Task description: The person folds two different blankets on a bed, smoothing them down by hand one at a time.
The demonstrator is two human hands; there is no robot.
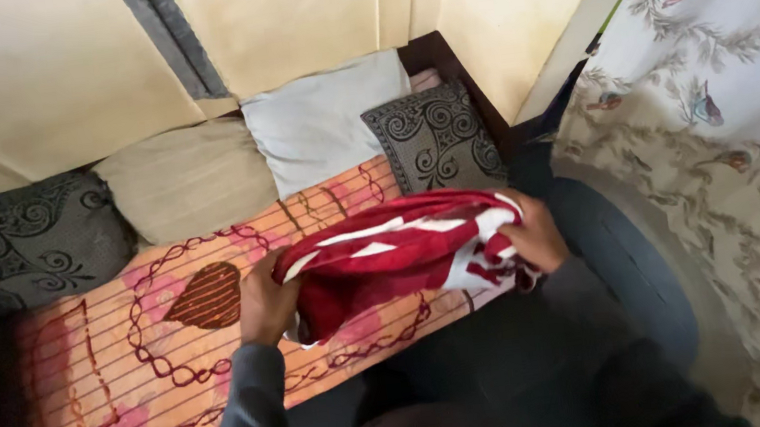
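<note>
A: Largest first?
B: Low bed (131,389) under an orange-and-pink striped cover with dark red chain and heart patterns, running along the cream wall (35,82). To the right, a pale curtain printed with birds and branches (724,104).

A: And along the wall?
B: Four cushions in a row: black-and-grey scroll-patterned cushion (17,244) at far left, plain beige cushion (187,179) next, light grey pillow (325,119) after that, smaller black-and-grey scroll-patterned cushion (434,139) in the corner.

A: The cloth?
B: Red fabric with white stripes and patches (395,255), bunched and held up just above the bed cover, between both hands, near the bed's front edge.

A: Hands?
B: Left hand (266,305), in a dark grey sleeve, grip pressed shut on the cloth's left end. Right hand (533,238), grip pinching the white-patched right end, fingers tucked into the folds.
</note>
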